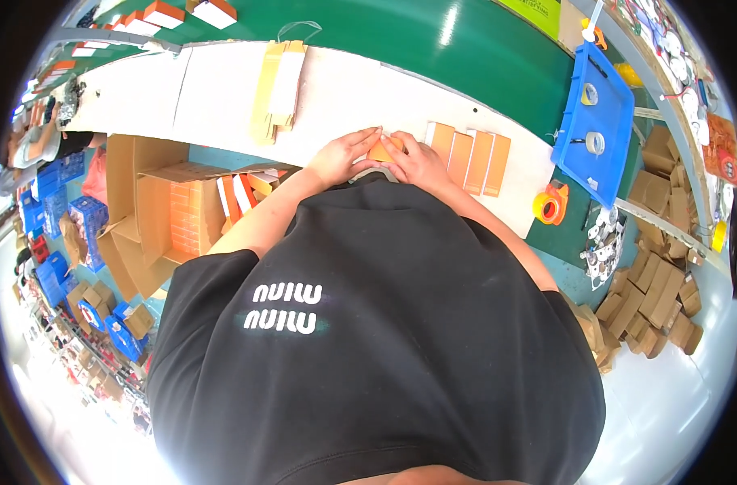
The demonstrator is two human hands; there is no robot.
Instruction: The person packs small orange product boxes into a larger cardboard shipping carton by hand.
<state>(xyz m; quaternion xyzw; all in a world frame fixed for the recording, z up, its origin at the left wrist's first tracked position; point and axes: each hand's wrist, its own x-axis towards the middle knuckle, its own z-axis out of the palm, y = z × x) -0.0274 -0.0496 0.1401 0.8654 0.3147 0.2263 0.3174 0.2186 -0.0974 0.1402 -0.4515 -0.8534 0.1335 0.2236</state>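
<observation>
Black shirt [433, 323] of the person is nearest to the camera and covers the biggest part of the view. Beyond it, a long green surface [401, 56] runs across the far side, and on its near side is the white table [215, 89]. At the left, just beside the table, an open brown carton [124, 178] contains many stacked orange boxes [185, 214]; whether it is full, I cannot tell. On the right there is a blue tray [603, 179] with tape rolls in it.

On the right part of the table, four orange-and-white boxes [476, 162] lie in one row, and they seem to be finished. Left of the middle, yellow-and-white card pieces [281, 89] lie in a pile; I judge that these are not yet used.

Between these two groups, at the near edge of the table, the left hand [342, 162] and the right hand [421, 166] come together. Both are clamped on one small orange box [386, 149], with fingers bent around it from two sides. This box looks as the one in work, not yet placed in the row. An orange tape dispenser [550, 204] is near the right end of the table.
</observation>
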